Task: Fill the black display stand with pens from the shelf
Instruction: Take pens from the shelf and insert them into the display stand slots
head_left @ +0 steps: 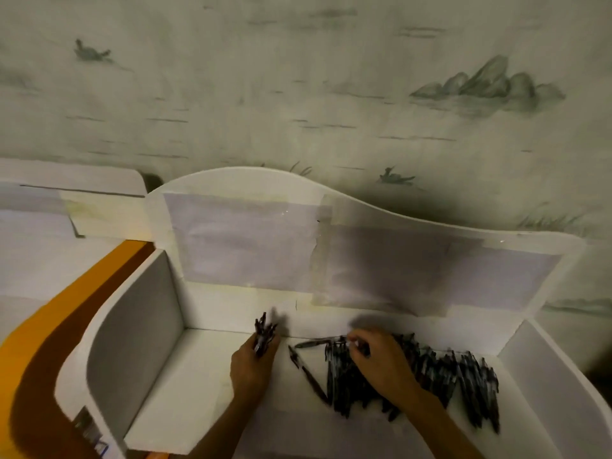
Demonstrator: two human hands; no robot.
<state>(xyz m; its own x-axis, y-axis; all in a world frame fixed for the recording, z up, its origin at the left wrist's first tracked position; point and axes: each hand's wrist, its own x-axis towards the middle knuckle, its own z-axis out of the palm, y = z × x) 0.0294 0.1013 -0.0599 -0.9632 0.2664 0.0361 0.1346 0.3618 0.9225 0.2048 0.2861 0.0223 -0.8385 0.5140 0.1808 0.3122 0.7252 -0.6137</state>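
My left hand (253, 361), low in the middle of the frame, is curled around a bundle of pens (264, 334) held upright, tips pointing toward the back of the white shelf (159, 385). My right hand (381, 362) reaches in from the lower right, palm down, fingers pinching a pen at the top of the pen pile (430, 379) spread across the shelf floor. Two loose pens (306, 372) lie between my hands.
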